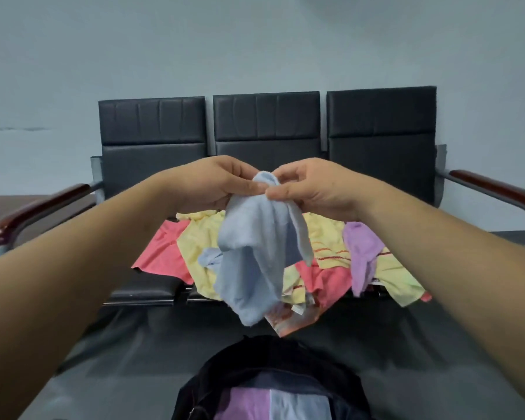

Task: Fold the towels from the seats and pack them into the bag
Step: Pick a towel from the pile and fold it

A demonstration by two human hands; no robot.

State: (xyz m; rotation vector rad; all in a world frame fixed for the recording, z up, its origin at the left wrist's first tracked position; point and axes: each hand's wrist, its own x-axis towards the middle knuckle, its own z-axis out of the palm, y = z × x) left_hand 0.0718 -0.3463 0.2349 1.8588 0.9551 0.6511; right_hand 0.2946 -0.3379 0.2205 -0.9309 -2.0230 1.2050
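Observation:
A light blue towel (252,256) hangs crumpled in the air over the seats, held at its top edge by both hands. My left hand (215,184) pinches the top from the left and my right hand (312,187) pinches it from the right, the two almost touching. Behind the towel a pile of towels lies on the black seats: pink (164,253), yellow (194,247) and purple (361,253) ones among them. Below, a dark open bag (212,377) stands at the bottom centre, with a folded purple towel (246,404) and a folded blue towel (297,406) inside.
A row of three black padded seats (152,128) stands against a pale wall, with wooden armrests at the far left (34,213) and far right (497,189). Dark floor (119,353) lies between the seats and the bag.

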